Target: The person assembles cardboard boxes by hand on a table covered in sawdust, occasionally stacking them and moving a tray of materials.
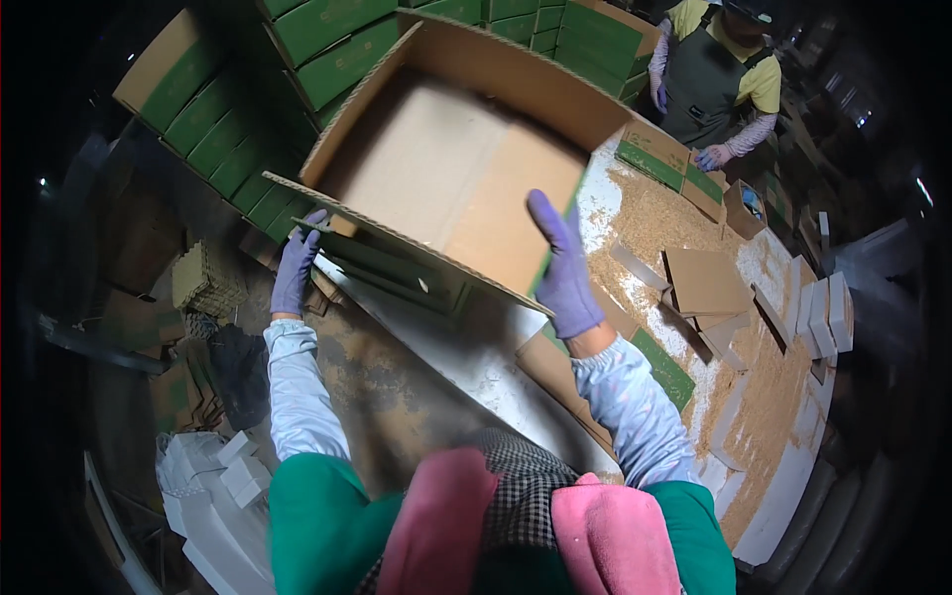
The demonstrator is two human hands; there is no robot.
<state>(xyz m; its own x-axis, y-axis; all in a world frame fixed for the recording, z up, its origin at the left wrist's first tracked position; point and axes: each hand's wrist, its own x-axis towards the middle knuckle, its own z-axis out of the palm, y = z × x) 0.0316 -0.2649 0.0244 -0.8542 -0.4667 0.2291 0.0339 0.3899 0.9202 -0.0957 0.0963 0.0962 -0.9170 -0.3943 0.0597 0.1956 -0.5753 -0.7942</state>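
An open cardboard box, brown inside with green outer faces, is held up and tilted before me. Its bare inside faces me. My right hand, in a purple glove, grips the box's right wall, thumb over the edge and the other fingers hidden behind. At the lower left corner, my left hand, gloved in purple too, has its fingers closed on the green edge of the box.
Stacked green boxes rise behind and left. On the right, a white table bears brown shavings and flat cardboard pieces. A co-worker stands across it, a gloved hand on cardboard. White foam pieces lie lower left.
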